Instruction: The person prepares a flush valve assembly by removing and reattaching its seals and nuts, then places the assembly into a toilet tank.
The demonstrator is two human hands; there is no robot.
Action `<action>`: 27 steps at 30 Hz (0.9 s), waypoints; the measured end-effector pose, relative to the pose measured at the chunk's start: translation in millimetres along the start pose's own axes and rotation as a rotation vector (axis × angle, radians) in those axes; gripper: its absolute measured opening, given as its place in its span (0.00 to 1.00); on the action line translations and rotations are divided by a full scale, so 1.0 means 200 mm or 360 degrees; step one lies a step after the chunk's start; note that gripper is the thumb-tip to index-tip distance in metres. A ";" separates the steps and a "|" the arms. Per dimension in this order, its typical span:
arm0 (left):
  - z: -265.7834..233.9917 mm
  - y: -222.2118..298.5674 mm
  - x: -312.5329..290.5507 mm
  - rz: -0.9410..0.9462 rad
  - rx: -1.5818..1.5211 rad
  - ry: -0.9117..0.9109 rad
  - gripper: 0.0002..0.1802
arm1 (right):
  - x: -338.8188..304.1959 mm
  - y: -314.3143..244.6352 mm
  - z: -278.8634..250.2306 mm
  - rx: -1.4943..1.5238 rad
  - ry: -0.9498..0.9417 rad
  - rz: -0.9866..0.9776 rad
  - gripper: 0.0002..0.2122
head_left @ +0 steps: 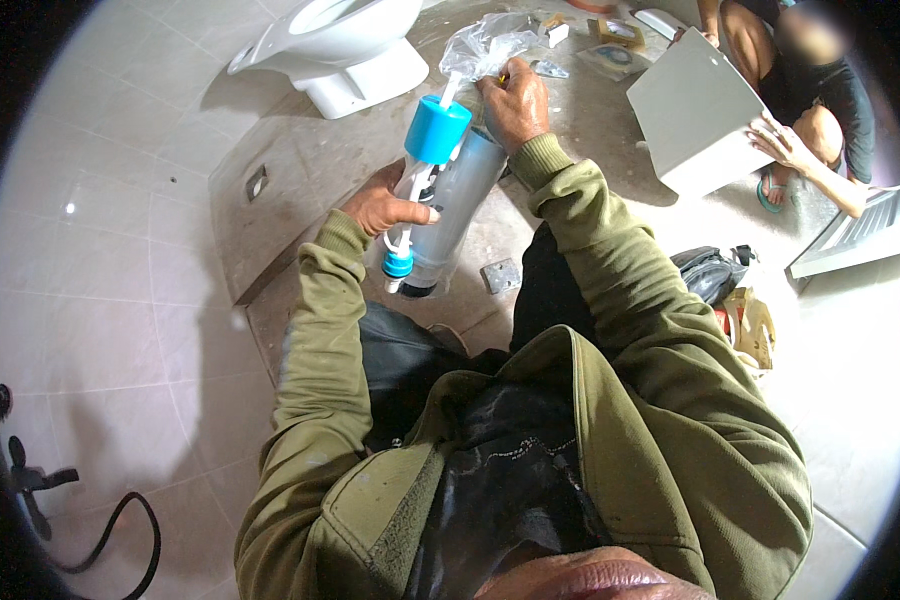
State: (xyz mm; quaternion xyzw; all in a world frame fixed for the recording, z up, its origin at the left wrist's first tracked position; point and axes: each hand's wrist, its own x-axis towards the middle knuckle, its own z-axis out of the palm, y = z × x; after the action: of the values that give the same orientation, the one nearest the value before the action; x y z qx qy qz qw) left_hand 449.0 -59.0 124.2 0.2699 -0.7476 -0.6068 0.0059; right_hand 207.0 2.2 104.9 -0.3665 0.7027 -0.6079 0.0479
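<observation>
A toilet fill valve (438,130) with a blue float cup and white stem is tilted in front of me. My left hand (382,203) is closed round its lower shaft, above the blue nut at its bottom end. My right hand (518,105) is closed just right of the valve's top, with a small yellowish bit at its fingertips that I cannot make out. A clear plastic bag (485,45) lies crumpled beyond my right fingers, touching the white stem's tip. Behind the valve stands a grey cylinder (465,200) with a dark lower end.
A white toilet bowl (355,60) stands at the far left. At the right, another person's hand (785,140) steadies a white box-shaped tank (695,115). A small metal plate (501,276) lies near my knees. Bags (715,272) sit at my right; a black hose (148,545) hangs lower left.
</observation>
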 end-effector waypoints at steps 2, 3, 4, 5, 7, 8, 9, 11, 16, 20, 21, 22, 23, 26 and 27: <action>0.01 0.00 0.01 0.0058 0.0021 0.0002 0.42 | 0.01 0.02 -0.01 -0.0036 0.0057 0.0037 0.18; 0.01 -0.01 0.02 0.0065 0.0017 0.0001 0.42 | 0.02 0.04 -0.02 0.0127 0.0034 0.0207 0.17; 0.01 0.00 0.01 0.0085 -0.0038 -0.0009 0.42 | 0.03 0.03 -0.03 0.0297 0.0007 0.0377 0.17; 0.02 0.01 0.01 0.0104 -0.0092 -0.0018 0.42 | 0.02 0.02 -0.06 0.0308 -0.0053 0.0513 0.16; 0.02 0.01 0.01 0.0119 -0.0122 -0.0031 0.41 | 0.03 0.02 -0.05 0.0587 -0.0072 0.0690 0.14; 0.02 0.01 0.00 0.0132 -0.0152 -0.0047 0.40 | 0.04 0.02 -0.05 0.0868 -0.0090 0.0870 0.13; 0.01 0.01 0.01 0.0133 -0.0150 -0.0045 0.40 | 0.04 0.03 -0.06 0.1032 -0.0104 0.0960 0.10; -0.01 -0.04 0.00 0.0101 -0.0162 -0.0022 0.37 | 0.02 0.03 -0.05 0.1232 -0.0094 0.1105 0.10; 0.06 0.00 0.03 0.0074 -0.0456 -0.0026 0.31 | 0.07 0.30 -0.08 0.1602 -0.0255 0.1095 0.13; 0.10 0.03 -0.05 0.0105 -0.0783 0.0100 0.28 | -0.05 0.04 -0.09 0.1842 -0.0394 0.1097 0.14; 0.11 0.03 -0.05 0.0115 -0.0845 0.0144 0.28 | -0.07 -0.01 -0.08 0.1841 -0.0243 0.1057 0.09; 0.12 0.04 -0.04 0.0124 -0.0842 0.0134 0.28 | -0.06 0.00 -0.08 0.1838 -0.0234 0.1044 0.09; 0.12 0.04 -0.03 0.0140 -0.0752 0.0187 0.27 | -0.06 0.02 -0.07 0.1559 -0.0271 0.0745 0.09; 0.12 0.00 0.01 0.0286 -0.0646 0.0353 0.26 | -0.07 -0.02 -0.08 0.1319 -0.0296 0.0439 0.07; 0.11 -0.02 0.02 0.0292 -0.0604 0.0344 0.29 | -0.04 0.02 -0.08 0.1359 -0.0247 0.0298 0.06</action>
State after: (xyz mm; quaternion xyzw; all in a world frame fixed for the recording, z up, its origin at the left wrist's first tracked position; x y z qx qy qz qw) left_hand 440.2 -42.2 113.0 0.2584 -0.6365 -0.7010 0.1917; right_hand 203.7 20.5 102.6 -0.2932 0.4132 -0.8074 0.3024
